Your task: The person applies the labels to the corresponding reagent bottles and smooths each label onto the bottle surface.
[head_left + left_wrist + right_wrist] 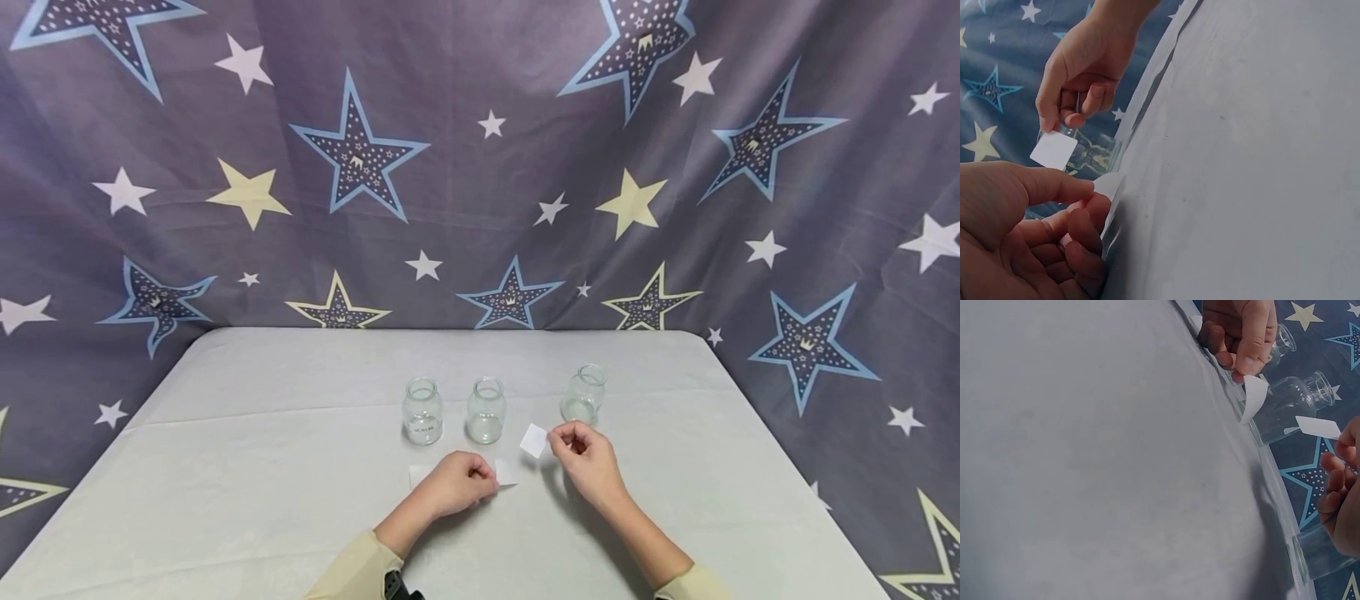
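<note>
My right hand [588, 462] pinches a small white square label [534, 440] by one corner between thumb and fingertips, held above the table in front of the right glass jar [583, 396]. Lower and to the left, my left hand [459, 483] pinches a white paper piece [506, 475], which looks bent in the right wrist view, where the paper [1255, 400] hangs from the thumb and index finger. Beyond the hands stand a middle glass jar [486, 412] and a left glass jar [423, 412] with small dark print low on its front.
Another white paper piece [418, 475] lies on the table, partly hidden behind my left hand. A pale cloth covers the table [225, 467]. Behind its far edge hangs a dark curtain [465, 192] patterned with stars. All three jars are lidless and upright.
</note>
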A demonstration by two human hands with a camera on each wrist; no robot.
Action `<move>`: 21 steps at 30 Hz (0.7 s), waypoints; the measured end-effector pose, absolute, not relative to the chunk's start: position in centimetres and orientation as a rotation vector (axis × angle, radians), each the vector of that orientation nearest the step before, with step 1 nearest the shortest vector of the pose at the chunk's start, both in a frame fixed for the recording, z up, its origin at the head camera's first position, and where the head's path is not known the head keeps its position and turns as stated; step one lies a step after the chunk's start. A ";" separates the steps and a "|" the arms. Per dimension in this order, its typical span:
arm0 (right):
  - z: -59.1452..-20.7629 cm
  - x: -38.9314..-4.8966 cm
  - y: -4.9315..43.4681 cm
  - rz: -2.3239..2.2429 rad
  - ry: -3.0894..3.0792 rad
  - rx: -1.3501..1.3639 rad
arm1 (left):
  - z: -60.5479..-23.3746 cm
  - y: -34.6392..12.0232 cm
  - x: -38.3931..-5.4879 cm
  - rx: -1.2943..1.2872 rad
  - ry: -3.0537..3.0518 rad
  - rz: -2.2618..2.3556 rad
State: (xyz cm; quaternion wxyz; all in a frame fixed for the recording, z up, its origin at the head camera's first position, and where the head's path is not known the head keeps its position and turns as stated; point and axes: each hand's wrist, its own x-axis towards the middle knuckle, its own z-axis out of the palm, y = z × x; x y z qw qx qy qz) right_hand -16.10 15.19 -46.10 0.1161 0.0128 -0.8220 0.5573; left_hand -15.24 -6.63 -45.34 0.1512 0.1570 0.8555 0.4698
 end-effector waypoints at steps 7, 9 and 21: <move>-46.3 -16.0 15.1 1.616 -2.410 0.029 | -45.2 -6.6 -15.1 0.409 2.504 1.322; -46.3 -16.1 15.1 1.608 -2.412 0.031 | -45.3 -6.7 -15.1 0.395 2.530 1.303; -46.2 -16.1 14.9 1.632 -2.397 0.059 | -45.1 -7.1 -15.1 0.359 2.606 1.203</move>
